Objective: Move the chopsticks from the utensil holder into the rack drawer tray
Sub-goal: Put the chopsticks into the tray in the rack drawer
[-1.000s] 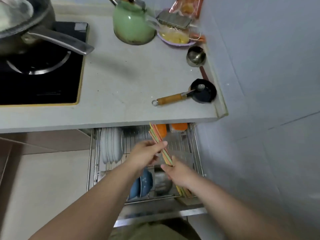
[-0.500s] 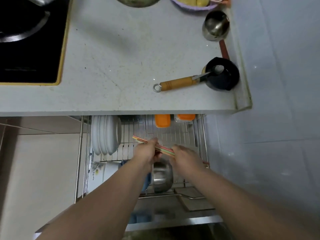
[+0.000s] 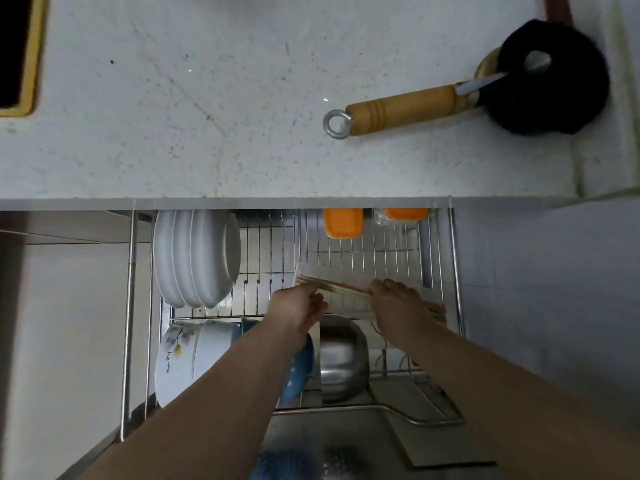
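A bundle of coloured chopsticks [image 3: 341, 289] lies nearly level, left to right, over a clear rectangular tray [image 3: 349, 301] in the pulled-out wire rack drawer [image 3: 455, 271]. My left hand [image 3: 298, 306] pinches the bundle near its left end. My right hand [image 3: 398, 303] grips it near the right end, and the far tips poke out past that hand at the drawer's right side. Both forearms reach in from the bottom of the view. No utensil holder is visible.
White plates [image 3: 195, 256] stand on edge at the drawer's left. Patterned and blue bowls [image 3: 188, 358] and a steel bowl [image 3: 343, 358] sit in front. Orange-lidded containers [image 3: 343, 223] sit at the back. The counter edge [image 3: 242, 200] overhangs, with a wooden-handled black pot [image 3: 536, 77] on it.
The chopsticks went from steeply tilted to nearly level and dropped lower over the tray. Both hands moved with them, and the view tipped downward and closer to the drawer.
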